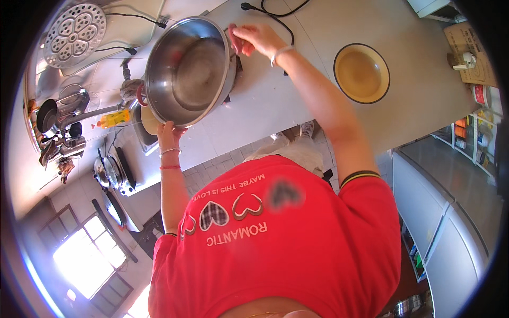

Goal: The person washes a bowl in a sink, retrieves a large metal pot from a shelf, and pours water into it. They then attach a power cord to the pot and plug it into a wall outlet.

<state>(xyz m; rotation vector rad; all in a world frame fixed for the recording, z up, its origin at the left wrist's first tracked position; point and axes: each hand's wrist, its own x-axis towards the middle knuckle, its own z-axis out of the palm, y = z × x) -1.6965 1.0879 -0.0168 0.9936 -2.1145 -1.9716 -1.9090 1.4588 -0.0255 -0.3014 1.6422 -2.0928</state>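
Observation:
A large stainless steel pot is tilted above the counter beside the sink, its open top turned towards me. My left hand grips the near part of its rim, with the thumb on the edge. My right hand has its fingers closed around the pot's dark red side handle. Another red handle shows on the pot's far left side. A yellowish enamel bowl with a dark rim stands on the counter to the right. What lies behind the pot is hidden.
The sink and its faucet are left of the pot, beside a yellow bottle. A perforated steamer plate leans at the upper left. Black power cords lie on the counter. A cardboard box stands far right.

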